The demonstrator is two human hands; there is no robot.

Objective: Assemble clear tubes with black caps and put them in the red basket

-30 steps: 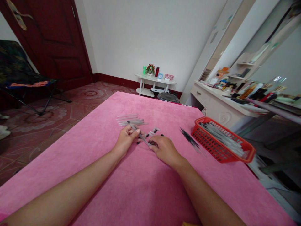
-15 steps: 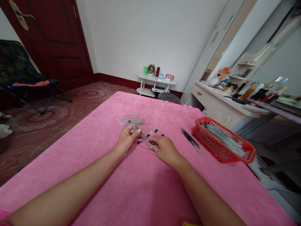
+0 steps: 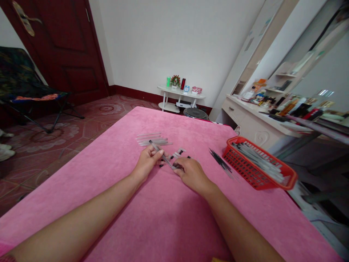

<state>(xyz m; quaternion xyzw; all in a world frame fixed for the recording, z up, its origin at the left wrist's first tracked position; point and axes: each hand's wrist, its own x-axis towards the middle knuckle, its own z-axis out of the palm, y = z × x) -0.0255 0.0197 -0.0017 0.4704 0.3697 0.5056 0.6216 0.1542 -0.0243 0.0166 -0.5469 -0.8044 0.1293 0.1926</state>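
Observation:
My left hand (image 3: 147, 162) and my right hand (image 3: 191, 171) meet over the middle of a pink cloth-covered table (image 3: 169, 214). Between them runs a thin clear pen barrel (image 3: 160, 154), slanting from upper left to lower right. The left fingers pinch its upper part; the right fingers are closed on its lower end. A row of clear pen barrels (image 3: 153, 139) lies just beyond the left hand. Small black and clear pen caps (image 3: 178, 151) are scattered between and past the hands.
A red plastic basket (image 3: 256, 163) full of pens stands at the right. A bundle of black refills (image 3: 219, 162) lies left of it. Beyond the table are a white dresser (image 3: 253, 120), a small white shelf (image 3: 180, 97), a dark door and a folding chair.
Nothing has visibly moved on the table; both hands keep the same hold on the pen barrel. Only the view has shifted a little.

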